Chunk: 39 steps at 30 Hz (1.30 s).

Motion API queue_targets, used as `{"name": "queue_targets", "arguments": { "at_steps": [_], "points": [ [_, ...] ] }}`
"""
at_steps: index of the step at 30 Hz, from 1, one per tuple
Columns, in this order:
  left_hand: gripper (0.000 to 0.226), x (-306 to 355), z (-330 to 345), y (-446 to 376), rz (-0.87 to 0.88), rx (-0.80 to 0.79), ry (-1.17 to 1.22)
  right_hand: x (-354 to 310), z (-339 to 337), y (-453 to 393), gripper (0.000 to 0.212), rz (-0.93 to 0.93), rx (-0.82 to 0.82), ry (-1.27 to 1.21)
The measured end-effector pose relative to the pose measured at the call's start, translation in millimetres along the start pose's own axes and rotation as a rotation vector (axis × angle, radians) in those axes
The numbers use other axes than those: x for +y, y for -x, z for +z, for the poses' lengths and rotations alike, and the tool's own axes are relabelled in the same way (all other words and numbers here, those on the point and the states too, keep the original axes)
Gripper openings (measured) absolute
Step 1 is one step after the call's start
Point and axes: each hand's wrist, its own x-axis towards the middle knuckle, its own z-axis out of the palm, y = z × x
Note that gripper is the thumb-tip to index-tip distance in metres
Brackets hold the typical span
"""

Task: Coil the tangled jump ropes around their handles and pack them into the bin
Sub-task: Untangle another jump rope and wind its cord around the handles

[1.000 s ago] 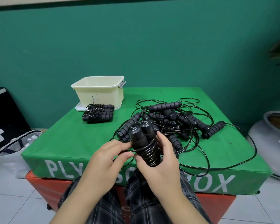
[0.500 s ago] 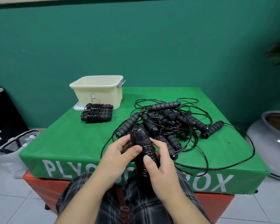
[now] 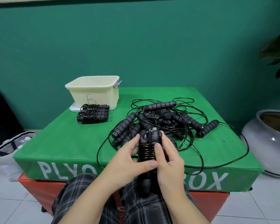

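**Both hands closing around one bundle**

The left hand [image 3: 126, 160] is reaching in from the lower left, forearm bare, its thumb lying flat across the front of the coiled jump rope [image 3: 147, 152] and its fingers curling behind. The right hand [image 3: 170, 160] is coming in from the lower right, its thumb pointing up along the coil's right side, its fingers wrapping round the far side (mostly hidden). Both grips are clasping the bundle, held upright above the lap, and the two thumbs are almost meeting.
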Motion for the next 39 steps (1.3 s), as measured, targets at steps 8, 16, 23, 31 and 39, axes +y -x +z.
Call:
{"name": "queue_targets", "arguments": {
  "at_steps": [8, 16, 23, 31, 39],
  "points": [
    [0.036, -5.1, 37.8, -13.5, -0.072, 0.211, 0.426, -5.1, -2.1, -1.1, 0.032, 0.125, 0.024, 0.017],
    [0.047, -9.4, 54.0, -23.5, -0.147, 0.188, 0.355, 3.9, -18.3, -8.1, 0.022, 0.163, 0.126, 0.042],
    [0.017, -6.3, 63.3, -17.2, -0.075, 0.225, 0.308, 2.9, -20.4, -11.4, 0.069, -0.06, 0.133, 0.168],
    [0.02, -9.6, 63.7, -12.2, -0.026, 0.193, 0.231, 9.1, -24.6, -11.3, 0.055, -0.311, 0.047, 0.33],
    [0.048, -9.9, 64.1, -9.7, -0.004, 0.192, 0.208, 2.6, -35.1, -12.1, 0.042, -0.297, 0.083, 0.368]
  ]
}}
